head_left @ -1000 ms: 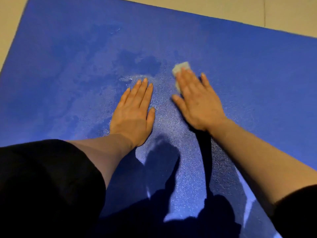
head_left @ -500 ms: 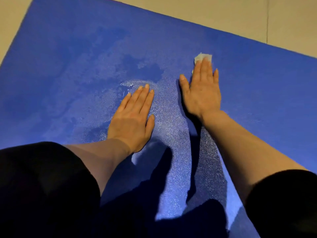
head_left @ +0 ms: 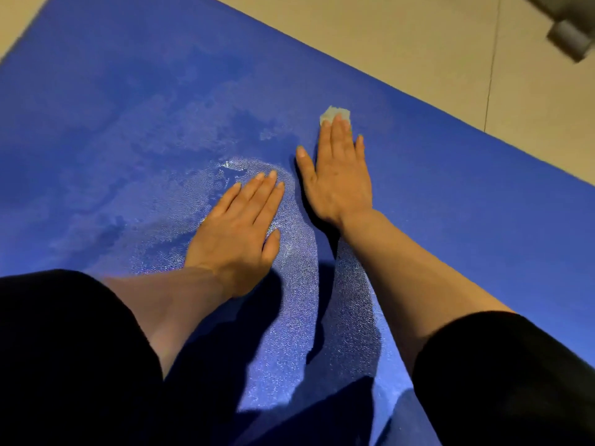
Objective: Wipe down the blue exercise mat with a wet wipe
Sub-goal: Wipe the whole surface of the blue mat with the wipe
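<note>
Pressing flat, right hand (head_left: 336, 180) pins wet wipe (head_left: 335, 114) under straight fingertips on blue mat (head_left: 467, 220); left hand (head_left: 238, 231) laid flat, nothing gripped. Tiled floor (head_left: 402, 43) & grey object (head_left: 570, 40) lie beyond.

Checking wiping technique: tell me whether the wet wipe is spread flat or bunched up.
Bunched up: the wet wipe shows as a small wad under the right hand's straight fingers.

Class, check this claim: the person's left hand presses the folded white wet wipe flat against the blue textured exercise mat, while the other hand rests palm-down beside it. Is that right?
Not quite. In the head view it is the right hand whose straight fingers press the folded white wet wipe onto the blue textured exercise mat; the left hand rests palm-down beside it.
</note>
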